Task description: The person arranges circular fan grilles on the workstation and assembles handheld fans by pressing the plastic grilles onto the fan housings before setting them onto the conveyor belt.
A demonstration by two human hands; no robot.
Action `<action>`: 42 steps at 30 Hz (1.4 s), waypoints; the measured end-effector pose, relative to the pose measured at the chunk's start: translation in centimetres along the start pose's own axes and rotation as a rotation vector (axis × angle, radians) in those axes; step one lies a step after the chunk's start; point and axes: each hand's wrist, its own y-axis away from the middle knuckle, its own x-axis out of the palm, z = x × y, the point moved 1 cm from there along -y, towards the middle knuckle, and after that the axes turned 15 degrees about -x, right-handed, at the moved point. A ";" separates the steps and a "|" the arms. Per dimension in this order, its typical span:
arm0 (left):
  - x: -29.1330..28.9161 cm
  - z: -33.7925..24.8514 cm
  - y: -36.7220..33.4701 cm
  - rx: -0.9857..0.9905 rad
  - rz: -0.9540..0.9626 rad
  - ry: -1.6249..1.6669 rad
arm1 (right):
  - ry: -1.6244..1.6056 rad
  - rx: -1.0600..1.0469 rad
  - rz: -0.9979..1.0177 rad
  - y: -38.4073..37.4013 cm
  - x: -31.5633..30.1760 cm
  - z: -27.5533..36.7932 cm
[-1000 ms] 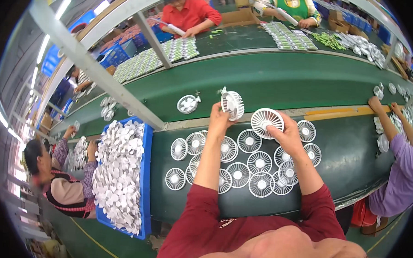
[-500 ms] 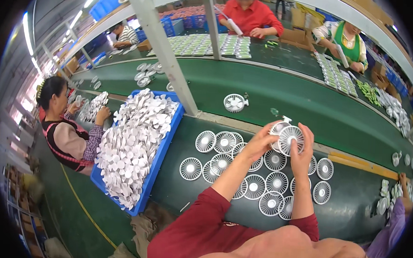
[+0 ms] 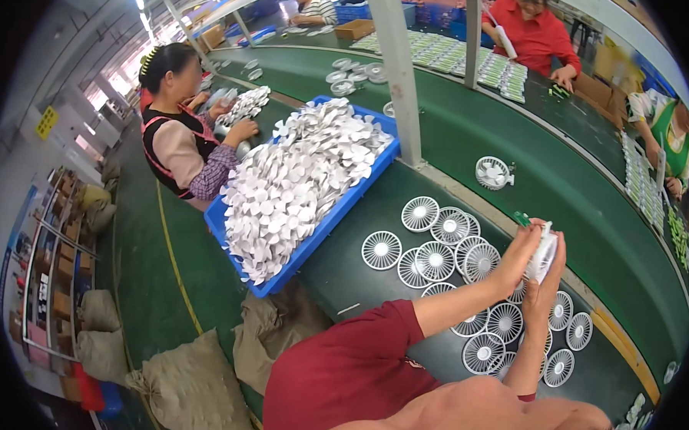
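Note:
Both my hands are raised over the right part of the dark green bench, closed around a small white fan (image 3: 541, 263). My left hand (image 3: 518, 257) grips its left side and my right hand (image 3: 545, 294) its right side, fingertips near its top. The fan is turned nearly edge-on, so its grille shows only in part. A small green piece (image 3: 522, 218) shows by my left fingertips. Beneath and around my forearms lie several round white fan grilles (image 3: 381, 250), some overlapping. Another white fan with blades (image 3: 494, 173) sits on the green conveyor belt (image 3: 455, 154) beyond.
A blue tray (image 3: 327, 223) heaped with white fan blades (image 3: 300, 182) stands left of the grilles. A grey post (image 3: 396, 79) rises behind it. One co-worker (image 3: 183, 131) handles white parts at the left; others work across the belt. Sacks (image 3: 195, 385) lie on the floor.
The view has swung left, so the scene sits further right. My hands have turned the fan from grille-facing to nearly edge-on, and the grille and body are now closer together.

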 end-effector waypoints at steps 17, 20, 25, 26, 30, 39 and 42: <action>0.8 -0.7 1.5 0.940 -0.158 -0.988 | -1.076 0.684 -0.439 4.2 2.5 -2.8; -0.4 -1.3 1.0 0.736 -0.175 -0.966 | -1.127 0.771 -0.308 1.5 1.6 -2.3; -2.1 -2.4 -1.3 0.583 -0.174 -1.305 | -0.028 0.441 0.001 0.2 -5.0 -10.1; -2.7 -2.7 -2.4 0.569 -0.174 -1.362 | 0.082 0.469 -0.053 0.4 -6.6 -11.5; -5.7 -4.8 -8.4 0.599 -0.250 -1.513 | 0.740 0.282 -0.040 4.6 -10.4 -14.2; -10.7 -6.1 -18.0 0.030 -0.526 -1.922 | 0.641 0.307 0.445 8.3 -7.4 -4.2; -12.9 -7.1 -18.8 -0.088 -0.530 -1.950 | 0.608 0.301 0.442 7.3 -6.8 -3.7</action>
